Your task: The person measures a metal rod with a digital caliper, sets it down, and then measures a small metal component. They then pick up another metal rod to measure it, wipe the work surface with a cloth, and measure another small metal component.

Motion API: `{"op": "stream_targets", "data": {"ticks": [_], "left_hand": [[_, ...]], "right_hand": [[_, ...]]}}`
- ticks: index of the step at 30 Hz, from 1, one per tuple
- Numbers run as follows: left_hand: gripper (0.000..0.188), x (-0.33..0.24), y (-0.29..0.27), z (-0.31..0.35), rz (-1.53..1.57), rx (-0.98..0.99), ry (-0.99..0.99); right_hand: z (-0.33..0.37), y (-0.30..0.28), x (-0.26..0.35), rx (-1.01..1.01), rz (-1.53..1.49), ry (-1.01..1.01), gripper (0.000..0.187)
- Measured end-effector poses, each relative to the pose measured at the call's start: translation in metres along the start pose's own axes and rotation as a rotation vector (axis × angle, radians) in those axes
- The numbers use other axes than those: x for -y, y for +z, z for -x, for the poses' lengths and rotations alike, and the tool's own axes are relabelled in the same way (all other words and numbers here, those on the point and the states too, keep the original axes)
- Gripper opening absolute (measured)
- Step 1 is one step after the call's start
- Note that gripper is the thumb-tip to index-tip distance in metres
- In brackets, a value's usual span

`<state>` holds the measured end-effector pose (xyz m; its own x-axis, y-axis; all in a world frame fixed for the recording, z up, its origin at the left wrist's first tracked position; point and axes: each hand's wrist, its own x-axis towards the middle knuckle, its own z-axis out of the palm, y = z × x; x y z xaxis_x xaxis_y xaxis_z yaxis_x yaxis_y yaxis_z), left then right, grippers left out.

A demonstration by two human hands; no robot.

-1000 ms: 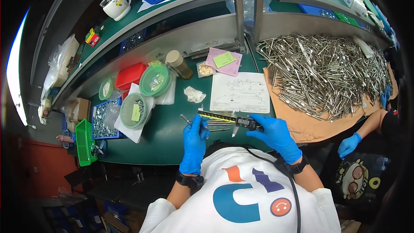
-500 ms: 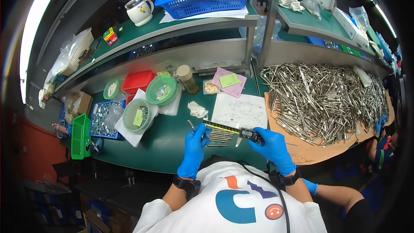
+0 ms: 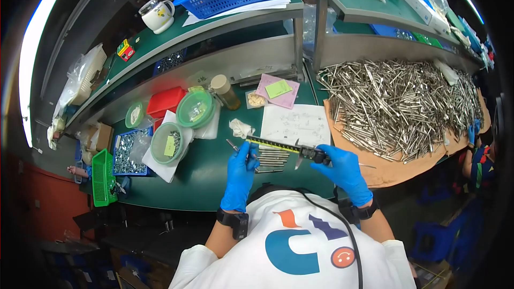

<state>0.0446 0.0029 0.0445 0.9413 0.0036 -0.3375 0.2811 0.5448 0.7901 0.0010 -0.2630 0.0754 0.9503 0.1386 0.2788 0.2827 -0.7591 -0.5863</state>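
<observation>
The fingers (image 3: 244, 156) of the left hand (image 3: 238, 174), gloved in blue, are closed around a slim metal rod (image 3: 232, 145), whose tip sticks out up and to the left. The fingers of the right hand (image 3: 342, 171), in a matching glove, grip the dark display end of a digital caliper (image 3: 284, 146). The caliper's beam spans the gap between the hands, above the counter (image 3: 203, 168), and its far end reaches the left fingers. Just below and behind the beam, a row of metal rods (image 3: 273, 157) lies side by side on the green surface.

Beyond the caliper is a white sheet with a line drawing (image 3: 294, 124), with a crumpled white tissue (image 3: 240, 128) near its left edge. To the right, a large heap of metal rods (image 3: 401, 109) spreads over brown paper (image 3: 383, 175). On the left stand a green basket (image 3: 103, 179), a blue tray (image 3: 130, 172) of small metal parts and green bowls, with a red bin (image 3: 165, 101) behind. Farther back, a pink sheet (image 3: 286, 99) bearing a yellow-green note lies next to a jar (image 3: 227, 96) with a beige lid. On the raised shelf beyond sit a white mug (image 3: 156, 17) and a blue perforated basket (image 3: 235, 1).
</observation>
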Motion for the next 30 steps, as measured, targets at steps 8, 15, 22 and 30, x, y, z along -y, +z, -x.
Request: {"op": "stream_targets", "data": {"ticks": [8, 15, 22, 30], "left_hand": [[0.03, 0.015, -0.001, 0.008, 0.251, -0.069, -0.168], [0.03, 0.032, -0.053, -0.022, -0.028, -0.012, -0.1], [0.023, 0.144, -0.226, -0.136, -1.11, -0.249, 0.094], [0.023, 0.14, -0.152, -0.181, -1.461, -0.276, 0.596]], "right_hand": [[0.017, 0.002, -0.014, -0.066, 0.066, 0.114, 0.046], [0.032, 0.002, -0.029, -0.107, 0.092, 0.153, 0.048], [0.045, -0.007, -0.032, -0.084, 0.062, 0.22, 0.045], [0.056, -0.018, -0.045, -0.046, 0.116, 0.308, 0.045]]}}
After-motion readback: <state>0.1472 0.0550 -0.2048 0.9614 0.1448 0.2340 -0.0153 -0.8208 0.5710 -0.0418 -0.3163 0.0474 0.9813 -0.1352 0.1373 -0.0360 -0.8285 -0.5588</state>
